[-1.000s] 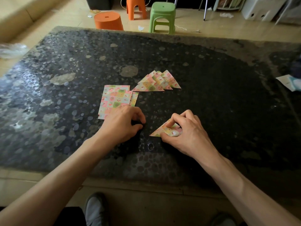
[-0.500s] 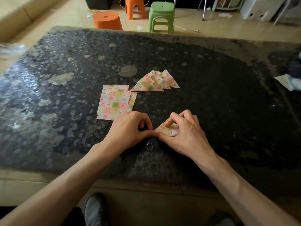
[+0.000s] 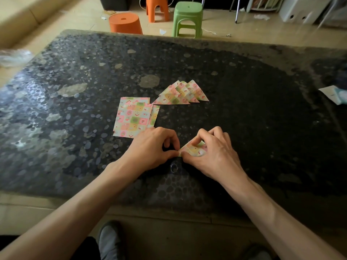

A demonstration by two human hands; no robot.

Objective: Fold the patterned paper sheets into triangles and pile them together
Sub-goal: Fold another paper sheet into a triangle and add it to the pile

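Lying flat on the dark, pebble-patterned table [image 3: 262,119], nearer its near edge than its far one, the folded triangle [image 3: 194,150] is pressed down by the curled fingers of the right hand [image 3: 216,152], whose thumb is laid along its near side. Its sharp left tip is pinched between the thumb and forefinger of the left hand [image 3: 152,149], the other fingers being curled. The long axis runs left to right, roughly parallel to the near edge. The paper is thin and checked in pink, green and yellow. Farther in, a stack of flat sheets [image 3: 133,119] is seen, rectangular and slightly fanned. Just beside it, to the right, a pile of triangles [image 3: 180,93] is overlapped, apexes pointing toward the far edge.
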